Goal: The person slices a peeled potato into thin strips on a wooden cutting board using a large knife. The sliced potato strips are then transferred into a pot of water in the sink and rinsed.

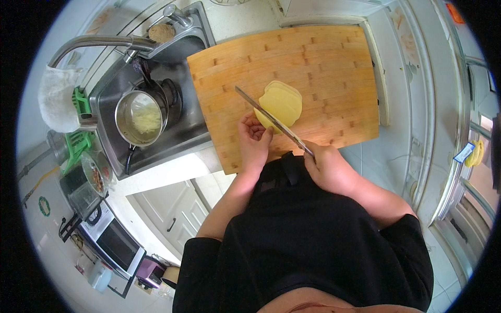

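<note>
Thin, pale yellow slices [282, 101], apparently potato, lie overlapped in a stack on a bamboo cutting board [332, 66]. My left hand [254, 137] is at the near left edge of the stack, its fingers curled and its thumb against the slices. In my right hand [328, 164] is the handle of a kitchen knife [270, 116]. Its blade is seen nearly edge-on and runs diagonally across the near left part of the slices. Whether the blade has cut into them cannot be made out.
Left of the board is a steel sink [188, 113] holding a saucepan [117, 121] with pale yellow shreds [146, 118] in liquid. A faucet [101, 41], draped with a white cloth [58, 101], reaches over the sink. The board overlaps the sink's right edge.
</note>
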A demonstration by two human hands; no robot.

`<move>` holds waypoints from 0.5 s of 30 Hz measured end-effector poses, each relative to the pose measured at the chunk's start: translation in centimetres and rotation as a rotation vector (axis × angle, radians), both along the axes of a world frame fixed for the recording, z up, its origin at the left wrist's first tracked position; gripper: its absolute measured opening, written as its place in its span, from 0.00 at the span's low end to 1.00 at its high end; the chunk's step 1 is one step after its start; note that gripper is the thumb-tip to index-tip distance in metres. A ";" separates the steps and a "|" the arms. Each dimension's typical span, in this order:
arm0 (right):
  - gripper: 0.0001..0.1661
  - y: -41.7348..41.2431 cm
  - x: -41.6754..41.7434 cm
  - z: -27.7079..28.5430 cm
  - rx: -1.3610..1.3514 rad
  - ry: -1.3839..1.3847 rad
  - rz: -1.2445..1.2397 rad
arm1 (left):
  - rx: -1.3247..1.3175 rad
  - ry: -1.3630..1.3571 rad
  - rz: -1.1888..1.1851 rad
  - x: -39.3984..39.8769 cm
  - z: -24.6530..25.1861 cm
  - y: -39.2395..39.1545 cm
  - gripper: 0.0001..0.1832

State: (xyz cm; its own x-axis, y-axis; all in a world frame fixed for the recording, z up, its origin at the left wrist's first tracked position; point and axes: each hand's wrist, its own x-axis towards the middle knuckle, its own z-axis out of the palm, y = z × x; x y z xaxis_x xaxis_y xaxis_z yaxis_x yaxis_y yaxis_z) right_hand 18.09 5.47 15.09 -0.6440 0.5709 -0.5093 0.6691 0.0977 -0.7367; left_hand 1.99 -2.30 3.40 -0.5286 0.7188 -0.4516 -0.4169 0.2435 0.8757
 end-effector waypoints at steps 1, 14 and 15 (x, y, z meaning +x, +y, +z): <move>0.12 0.0 -0.2 0.2 -0.002 -0.010 -0.003 | 0.009 0.012 0.000 0.0 -0.2 0.0 0.30; 0.11 0.3 -1.7 -0.7 -0.005 -0.062 0.013 | 0.014 -0.020 -0.025 -0.5 -0.2 -0.1 0.29; 0.11 0.4 -1.8 -0.8 0.001 -0.068 0.019 | 0.014 -0.021 -0.027 -0.5 -0.1 0.0 0.28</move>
State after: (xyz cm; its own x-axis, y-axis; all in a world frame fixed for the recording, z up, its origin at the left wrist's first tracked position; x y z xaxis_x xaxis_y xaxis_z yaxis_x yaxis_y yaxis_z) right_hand 16.25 5.91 14.28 -0.6182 0.5594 -0.5521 0.7160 0.1111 -0.6892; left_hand 1.49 -2.34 3.31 -0.4991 0.7390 -0.4525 -0.4286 0.2433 0.8701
